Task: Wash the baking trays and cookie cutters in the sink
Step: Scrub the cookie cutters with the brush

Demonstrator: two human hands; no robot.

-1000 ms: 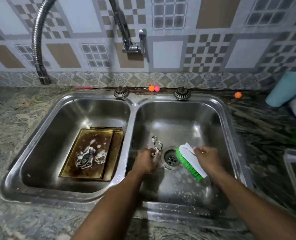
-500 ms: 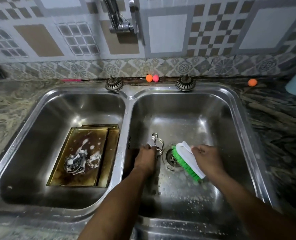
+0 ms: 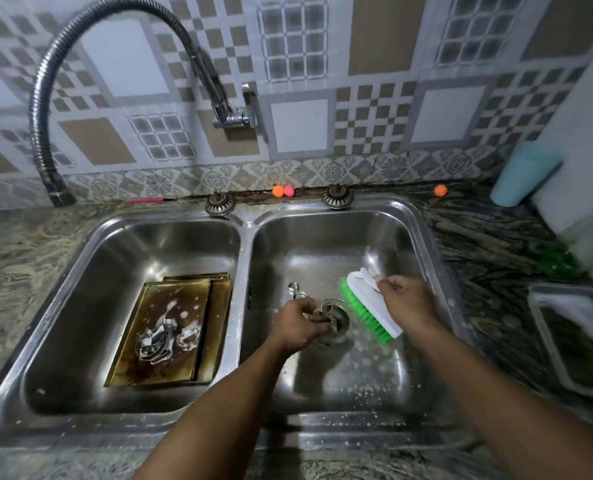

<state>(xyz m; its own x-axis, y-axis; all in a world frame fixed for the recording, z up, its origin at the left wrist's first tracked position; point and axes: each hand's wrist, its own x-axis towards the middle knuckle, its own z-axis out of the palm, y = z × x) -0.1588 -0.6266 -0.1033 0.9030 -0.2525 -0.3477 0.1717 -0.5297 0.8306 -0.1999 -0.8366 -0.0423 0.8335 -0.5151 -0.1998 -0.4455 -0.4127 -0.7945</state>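
A metal cookie cutter is in the left hand, fingers curled round it, just above the drain in the right basin of the sink. The fingers hide much of it, so its shape is hard to tell. The right hand has its fingers clenched on the white back of a green-bristled scrubbing brush, whose bristles face the cutter but seem to stand just apart from it. A second cutter lies on the basin floor just behind the left hand, toward the divider.

In the left basin two baking trays lie stacked beside the divider. The upper one is brown-stained and flecked with suds. On it rest a cluster of cutters and, just beside that, a flower-shaped cutter, both soapy.

By the look of things the work is somewhere before its middle. One cutter is being scrubbed, the rest wait, and the trays are soaped but not scrubbed clean. Nothing appears rinsed, and no water runs from the tap.

The tap's flexible hose ends over the worktop, past the sink's back left corner. Small orange balls lie along the worktop's back edge, a teal cup stands near its back right corner, and a shallow container sits at the right edge.
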